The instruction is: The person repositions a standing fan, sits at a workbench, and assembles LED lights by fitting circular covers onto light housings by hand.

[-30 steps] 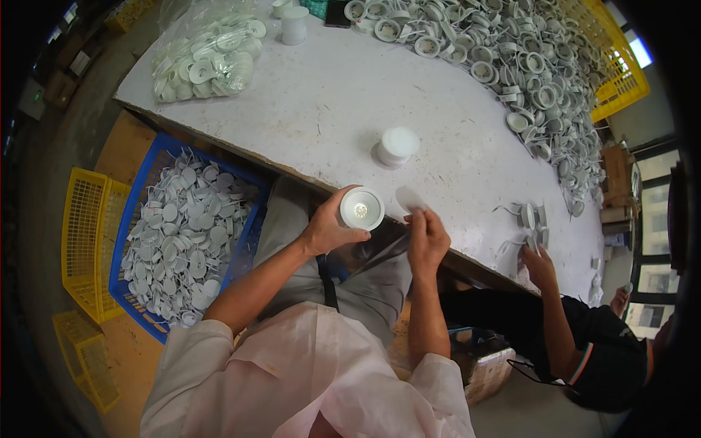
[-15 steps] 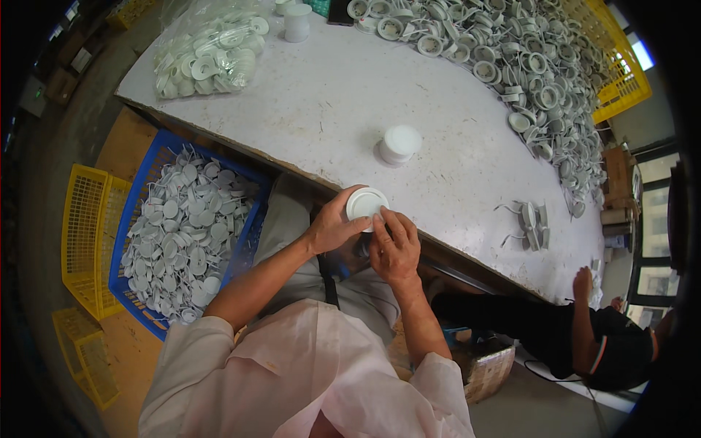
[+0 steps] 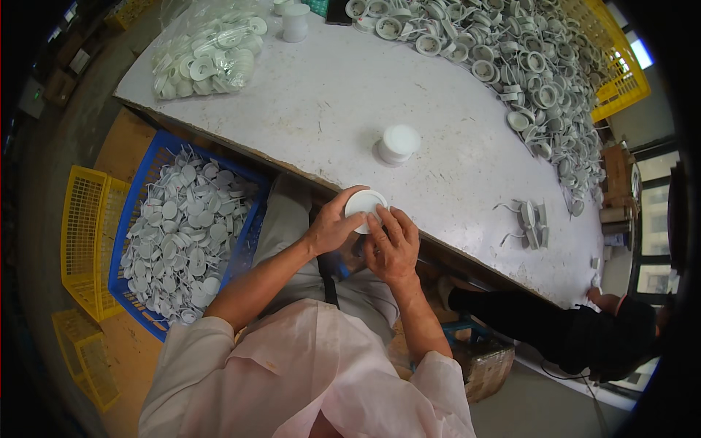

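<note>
A round white plastic housing [image 3: 367,198] with a raised rim is held at the table's near edge, above my lap. My left hand [image 3: 332,226] is closed around its left side, with the thumb lying over the face. From the right, the fingertips of my right hand [image 3: 394,248] press on the lower right of the face and rim. My fingers hide the housing's lower part. Just beyond it on the table stands a stack of white round plastic pieces [image 3: 399,141], apart from my hands.
A large heap of grey-white round parts with wires [image 3: 540,87] covers the table's far right; a few more [image 3: 533,223] lie nearer. At the far left lies a clear bag of white rings [image 3: 208,58]. A blue basket [image 3: 120,241] of wired discs stands left. A co-worker's arm [image 3: 606,301] is at right.
My left thumb has shifted onto the housing's face, and my right fingers have moved slightly on it. The co-worker's raised arm has come down toward the table.
</note>
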Demonstrator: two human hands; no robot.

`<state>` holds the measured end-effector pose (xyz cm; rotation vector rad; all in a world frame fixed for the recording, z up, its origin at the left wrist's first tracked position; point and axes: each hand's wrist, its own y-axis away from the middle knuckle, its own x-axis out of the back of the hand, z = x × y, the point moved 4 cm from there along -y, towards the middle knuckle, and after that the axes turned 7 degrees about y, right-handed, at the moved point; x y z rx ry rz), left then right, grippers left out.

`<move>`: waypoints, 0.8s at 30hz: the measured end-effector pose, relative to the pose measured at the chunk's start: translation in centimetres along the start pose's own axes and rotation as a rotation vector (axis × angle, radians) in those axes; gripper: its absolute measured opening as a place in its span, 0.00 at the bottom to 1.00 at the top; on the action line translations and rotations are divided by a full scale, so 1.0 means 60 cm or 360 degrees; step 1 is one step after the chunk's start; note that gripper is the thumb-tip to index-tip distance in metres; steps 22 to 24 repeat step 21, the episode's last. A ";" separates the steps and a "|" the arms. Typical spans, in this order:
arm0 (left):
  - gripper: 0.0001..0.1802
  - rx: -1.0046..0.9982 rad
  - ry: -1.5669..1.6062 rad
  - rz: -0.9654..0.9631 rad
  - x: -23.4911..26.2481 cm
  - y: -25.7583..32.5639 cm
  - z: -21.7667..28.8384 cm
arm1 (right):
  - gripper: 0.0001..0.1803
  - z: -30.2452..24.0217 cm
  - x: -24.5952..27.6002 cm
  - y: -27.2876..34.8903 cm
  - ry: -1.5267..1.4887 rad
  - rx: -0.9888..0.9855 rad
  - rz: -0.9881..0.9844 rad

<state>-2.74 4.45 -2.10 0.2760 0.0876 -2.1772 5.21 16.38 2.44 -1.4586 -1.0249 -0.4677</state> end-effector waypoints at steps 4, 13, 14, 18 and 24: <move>0.24 -0.0113 0.0001 -0.0016 -0.002 0.000 0.000 | 0.25 -0.002 0.001 -0.001 0.0042 0.0060 0.0100; 0.23 -0.0059 0.0000 -0.0016 -0.018 -0.011 -0.023 | 0.19 0.021 0.009 0.015 0.0111 0.0164 0.0138; 0.23 0.0024 0.0102 0.0052 -0.018 -0.012 -0.031 | 0.18 0.025 0.008 0.017 0.0077 0.0180 0.0103; 0.25 0.0029 0.0319 0.0243 0.008 -0.001 -0.026 | 0.21 0.030 0.014 0.007 -0.0091 0.0093 -0.0017; 0.27 -0.0015 0.0135 0.0529 0.074 0.001 -0.031 | 0.23 0.060 0.044 0.015 -0.0132 -0.0085 0.0080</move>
